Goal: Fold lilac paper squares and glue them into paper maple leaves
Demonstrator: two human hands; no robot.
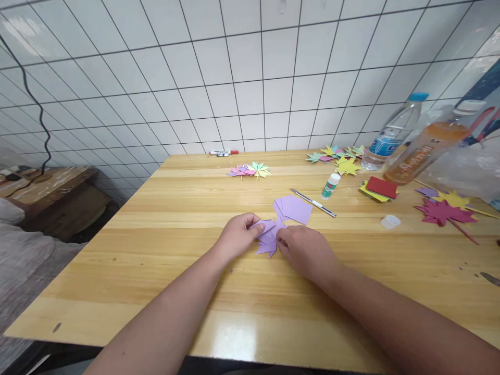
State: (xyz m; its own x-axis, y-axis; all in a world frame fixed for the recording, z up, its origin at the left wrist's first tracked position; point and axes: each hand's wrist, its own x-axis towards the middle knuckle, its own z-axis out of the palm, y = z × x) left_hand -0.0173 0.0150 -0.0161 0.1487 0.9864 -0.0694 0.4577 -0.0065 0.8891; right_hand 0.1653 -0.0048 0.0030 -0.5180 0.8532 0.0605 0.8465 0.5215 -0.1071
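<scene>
Tabletop (156,234) runs wide leftward to its edge. Left hand (237,234) and right hand (307,251) pinch spiky, layered purple paper (267,242).

Left hand (238,234) near curled right hand (307,250)

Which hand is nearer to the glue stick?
Right. The right hand is slightly left of the glue stick, on its near side; the left hand is farther left.

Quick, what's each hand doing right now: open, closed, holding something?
Left hand: closed, holding purple paper.
Right hand: curled closed at the purple paper's right side; whether it pinches any cannot be told.
</scene>
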